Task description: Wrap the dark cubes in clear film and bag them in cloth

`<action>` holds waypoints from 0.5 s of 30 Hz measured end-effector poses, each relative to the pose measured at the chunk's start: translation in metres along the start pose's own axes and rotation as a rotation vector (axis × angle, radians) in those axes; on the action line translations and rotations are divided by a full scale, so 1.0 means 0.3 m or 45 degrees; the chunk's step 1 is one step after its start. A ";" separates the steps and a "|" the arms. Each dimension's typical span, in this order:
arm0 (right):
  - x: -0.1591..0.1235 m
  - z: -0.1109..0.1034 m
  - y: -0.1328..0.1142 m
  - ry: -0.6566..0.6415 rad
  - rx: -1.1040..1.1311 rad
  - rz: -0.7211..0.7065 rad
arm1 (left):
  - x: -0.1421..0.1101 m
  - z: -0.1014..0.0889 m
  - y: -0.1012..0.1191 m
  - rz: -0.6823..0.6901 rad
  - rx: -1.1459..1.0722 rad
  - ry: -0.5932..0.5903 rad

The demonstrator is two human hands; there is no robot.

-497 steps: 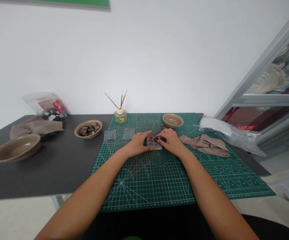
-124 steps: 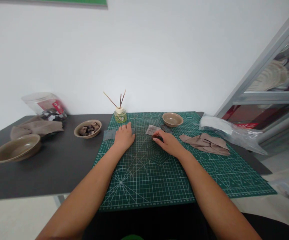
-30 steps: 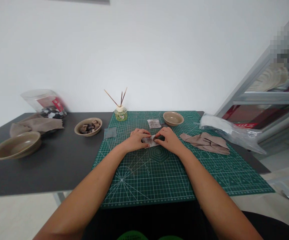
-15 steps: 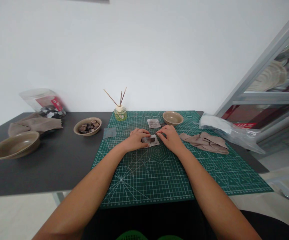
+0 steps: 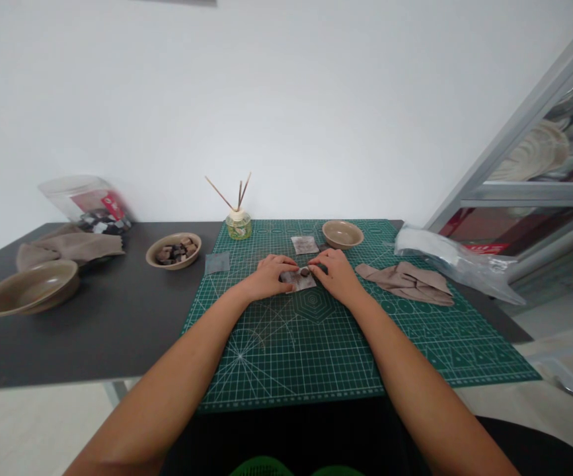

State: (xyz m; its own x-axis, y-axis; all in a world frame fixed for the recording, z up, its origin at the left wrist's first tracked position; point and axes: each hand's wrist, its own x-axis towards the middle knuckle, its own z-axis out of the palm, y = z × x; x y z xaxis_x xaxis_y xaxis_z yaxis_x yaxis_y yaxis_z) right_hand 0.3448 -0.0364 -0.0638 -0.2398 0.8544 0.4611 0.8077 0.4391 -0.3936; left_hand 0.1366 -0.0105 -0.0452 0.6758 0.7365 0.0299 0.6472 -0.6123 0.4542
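Note:
A small brown block [image 5: 305, 272] rests against a smudged pale grey sheet [image 5: 302, 282] on the green cutting mat [image 5: 286, 357]. My right hand [image 5: 336, 272] pinches at the block's right side with thumb and fingertips; the exact contact is too small to see clearly. Across the sheet's left edge lies my left hand [image 5: 270, 277], thumb and fingers apart, pressing the sheet against the mat. Just beyond my hands is a second smudged sheet [image 5: 305, 245].
Small brown blocks fill part of a bowl [image 5: 174, 266] at left. Another bowl [image 5: 343, 243] stands behind my right hand, near a brown cloth [image 5: 405, 283] and plastic bag [image 5: 457, 261]. A reed diffuser [image 5: 238, 225], grey square [image 5: 217, 263], large bowl [image 5: 28, 307] and clear jar [image 5: 85, 201] are leftward.
The brown block has shifted slightly away from me and turned, now closer to my right fingertips. My right fingers have moved a little; the left hand has stayed in place.

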 end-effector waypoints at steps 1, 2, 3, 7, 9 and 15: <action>-0.001 0.000 0.000 0.008 -0.002 0.006 | 0.000 0.000 -0.001 0.003 -0.003 0.001; -0.002 0.000 -0.002 0.006 -0.002 0.008 | 0.001 -0.001 -0.002 0.008 -0.004 0.001; -0.003 0.000 -0.005 -0.002 -0.003 0.006 | 0.001 -0.001 -0.002 0.014 -0.004 0.004; -0.002 -0.005 -0.019 -0.061 -0.021 -0.027 | 0.001 0.000 -0.003 0.018 -0.008 0.008; -0.003 -0.012 -0.022 -0.098 0.001 -0.046 | -0.001 0.002 -0.001 0.009 -0.017 0.009; -0.008 -0.024 -0.024 -0.236 0.202 -0.130 | -0.002 0.008 0.004 0.052 -0.033 -0.010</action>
State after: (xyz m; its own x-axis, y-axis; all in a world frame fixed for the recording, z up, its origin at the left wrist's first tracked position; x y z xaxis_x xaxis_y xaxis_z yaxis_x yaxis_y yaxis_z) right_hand 0.3435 -0.0437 -0.0563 -0.4218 0.8334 0.3571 0.6833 0.5510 -0.4790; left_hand 0.1378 -0.0122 -0.0470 0.7041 0.7088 0.0418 0.6098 -0.6338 0.4759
